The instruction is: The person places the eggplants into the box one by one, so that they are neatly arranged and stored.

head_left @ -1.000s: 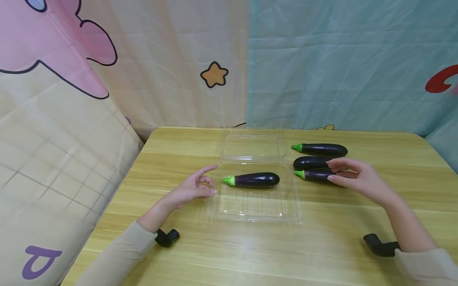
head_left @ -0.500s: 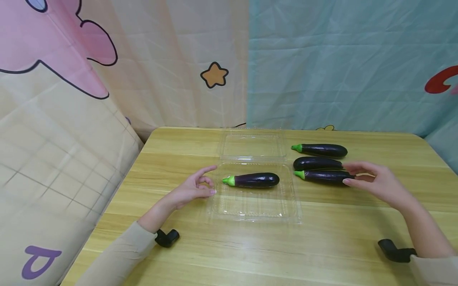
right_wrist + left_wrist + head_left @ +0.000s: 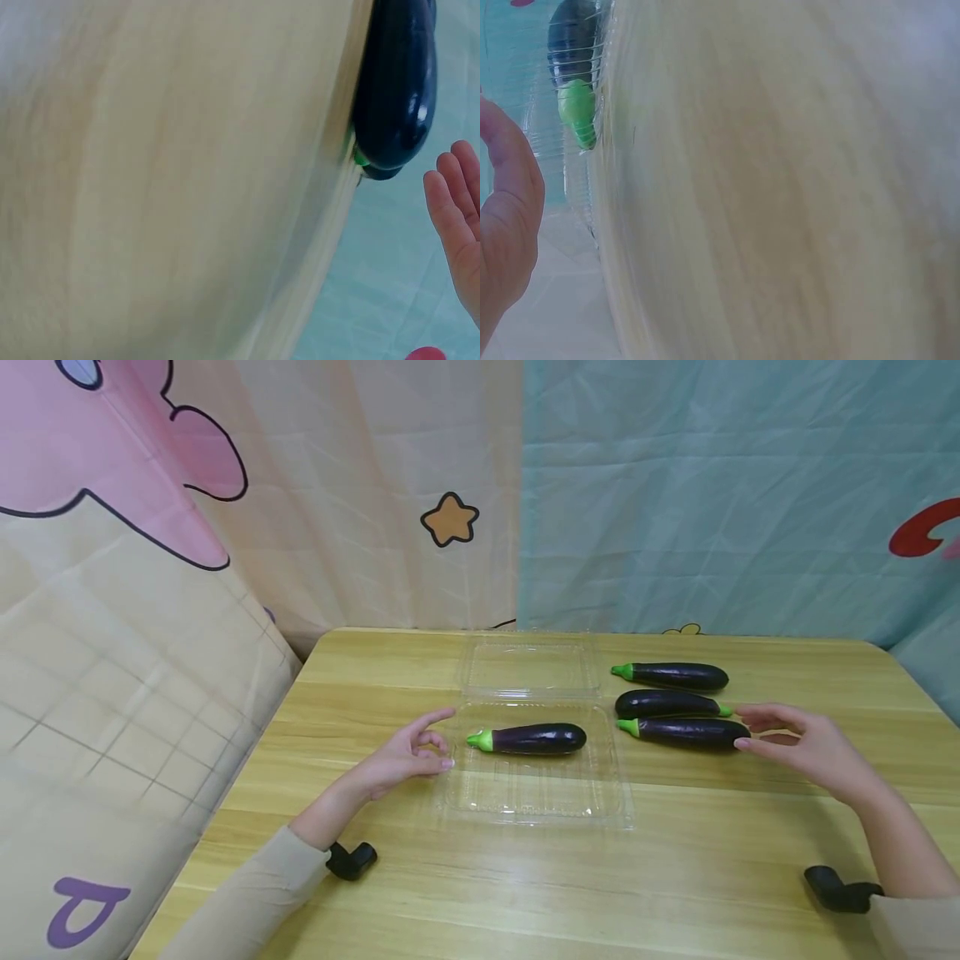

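My left hand (image 3: 408, 754) rests at the left rim of a clear plastic clamshell box (image 3: 536, 793), thumb and forefinger spread apart. One eggplant (image 3: 536, 738) lies in the box, its green stem to the left; the left wrist view shows that stem (image 3: 577, 109) through the ribbed wall. Right of the box, my right hand (image 3: 813, 747) is at the blunt end of the nearest loose eggplant (image 3: 682, 732), fingers loosely bent and holding nothing. In the right wrist view a gap separates the fingers (image 3: 450, 202) from the dark eggplant (image 3: 397, 90).
Two more eggplants lie behind the nearest loose one: a middle eggplant (image 3: 663, 702) with its stem to the right, and a far eggplant (image 3: 678, 675). The box's lid (image 3: 528, 667) lies folded back on the wooden table (image 3: 540, 893). Printed curtains (image 3: 705, 527) hang behind.
My right hand has moved right from over the front two loose eggplants to their right end, uncovering the middle one's green stem. The left hand and the box have stayed in place.
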Motion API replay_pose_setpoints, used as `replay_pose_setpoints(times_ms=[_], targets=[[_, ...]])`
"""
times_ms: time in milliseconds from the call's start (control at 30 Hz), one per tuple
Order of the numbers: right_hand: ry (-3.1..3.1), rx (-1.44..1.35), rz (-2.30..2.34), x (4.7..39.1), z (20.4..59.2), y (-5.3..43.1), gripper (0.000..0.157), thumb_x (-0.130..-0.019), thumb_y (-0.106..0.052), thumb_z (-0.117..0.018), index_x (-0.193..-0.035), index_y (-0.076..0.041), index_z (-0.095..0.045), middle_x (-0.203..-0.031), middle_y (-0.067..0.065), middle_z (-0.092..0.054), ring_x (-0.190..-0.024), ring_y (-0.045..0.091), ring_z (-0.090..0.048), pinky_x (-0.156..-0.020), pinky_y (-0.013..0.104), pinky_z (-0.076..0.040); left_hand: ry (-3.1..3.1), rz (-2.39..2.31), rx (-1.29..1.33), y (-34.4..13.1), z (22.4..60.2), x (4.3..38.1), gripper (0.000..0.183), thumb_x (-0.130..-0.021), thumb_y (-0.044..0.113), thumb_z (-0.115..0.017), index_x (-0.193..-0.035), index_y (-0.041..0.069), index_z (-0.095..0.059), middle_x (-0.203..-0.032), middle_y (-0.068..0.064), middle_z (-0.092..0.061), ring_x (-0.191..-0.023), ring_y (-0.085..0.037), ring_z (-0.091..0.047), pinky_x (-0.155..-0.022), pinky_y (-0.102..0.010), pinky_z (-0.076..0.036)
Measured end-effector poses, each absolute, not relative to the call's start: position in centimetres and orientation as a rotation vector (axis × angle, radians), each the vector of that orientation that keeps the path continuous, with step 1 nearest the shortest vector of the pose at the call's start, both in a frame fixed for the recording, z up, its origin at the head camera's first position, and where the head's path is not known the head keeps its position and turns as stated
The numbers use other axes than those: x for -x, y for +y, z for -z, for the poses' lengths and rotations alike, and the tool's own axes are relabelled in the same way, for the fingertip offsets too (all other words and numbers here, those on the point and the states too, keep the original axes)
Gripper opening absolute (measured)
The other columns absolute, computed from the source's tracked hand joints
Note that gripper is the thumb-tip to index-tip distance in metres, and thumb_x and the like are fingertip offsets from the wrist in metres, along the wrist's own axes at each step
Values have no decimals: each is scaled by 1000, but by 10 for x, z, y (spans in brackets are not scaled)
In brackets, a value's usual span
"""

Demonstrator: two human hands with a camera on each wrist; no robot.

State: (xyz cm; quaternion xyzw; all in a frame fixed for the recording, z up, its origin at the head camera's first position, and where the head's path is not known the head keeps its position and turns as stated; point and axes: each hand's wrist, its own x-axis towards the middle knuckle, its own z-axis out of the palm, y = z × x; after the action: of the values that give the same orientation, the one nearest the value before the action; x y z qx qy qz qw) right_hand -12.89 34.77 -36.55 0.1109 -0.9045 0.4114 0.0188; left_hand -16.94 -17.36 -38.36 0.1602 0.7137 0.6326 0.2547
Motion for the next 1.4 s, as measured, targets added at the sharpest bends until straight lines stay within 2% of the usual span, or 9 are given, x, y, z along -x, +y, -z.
replay_pose_setpoints(times_ms=[400, 600, 667, 900, 1100, 1400], targets=[[-2877, -303, -1287, 140, 373, 356, 52, -86, -17, -68, -127, 7, -48, -107, -23, -53, -92, -11, -48, -72, 8, -45, 1922, -1728, -434, -174, 384, 169, 79, -83, 0, -66, -148, 13, -22, -97, -6, -49, -65, -7, -53, -69, -24, -49], [-2927, -297, -1274, 146, 374, 359, 53, -86, -20, -68, -130, 4, -48, -110, -23, -51, -94, -12, -46, -71, 11, -46, 1916, -1733, -437, -174, 384, 169, 79, -83, 0, -65, -148, 13, -21, -96, -5, -49, -65, -6, -53, -68, -23, -49], [-2945, -285, -1263, 148, 374, 358, 53, -86, -21, -68, -130, 3, -48, -112, -19, -52, -94, -12, -46, -70, 13, -48, 1914, -1734, -438, -174, 384, 169, 79, -83, 0, -65, -148, 12, -21, -96, -5, -49, -65, -7, -53, -68, -23, -49], [-2990, -287, -1238, 153, 375, 358, 53, -86, -21, -68, -129, 4, -49, -124, 19, -50, -92, -13, -45, -70, 18, -49, 1914, -1735, -440, -174, 384, 169, 79, -83, -1, -65, -148, 12, -20, -95, -5, -49, -66, -7, -54, -67, -23, -49], [-3032, -291, -1238, 157, 376, 359, 54, -86, -23, -68, -129, 3, -49, -127, 24, -47, -92, -13, -43, -71, 20, -50, 1919, -1734, -431, -174, 383, 168, 79, -83, -1, -65, -148, 12, -21, -95, -5, -49, -66, -7, -54, -67, -23, -49], [-3068, -311, -1199, 161, 375, 356, 54, -85, -27, -68, -129, 1, -51, -129, 23, -47, -92, -14, -42, -72, 22, -50, 1917, -1733, -428, -173, 382, 167, 80, -83, 0, -66, -148, 11, -21, -96, -5, -49, -67, -7, -53, -68, -23, -49]])
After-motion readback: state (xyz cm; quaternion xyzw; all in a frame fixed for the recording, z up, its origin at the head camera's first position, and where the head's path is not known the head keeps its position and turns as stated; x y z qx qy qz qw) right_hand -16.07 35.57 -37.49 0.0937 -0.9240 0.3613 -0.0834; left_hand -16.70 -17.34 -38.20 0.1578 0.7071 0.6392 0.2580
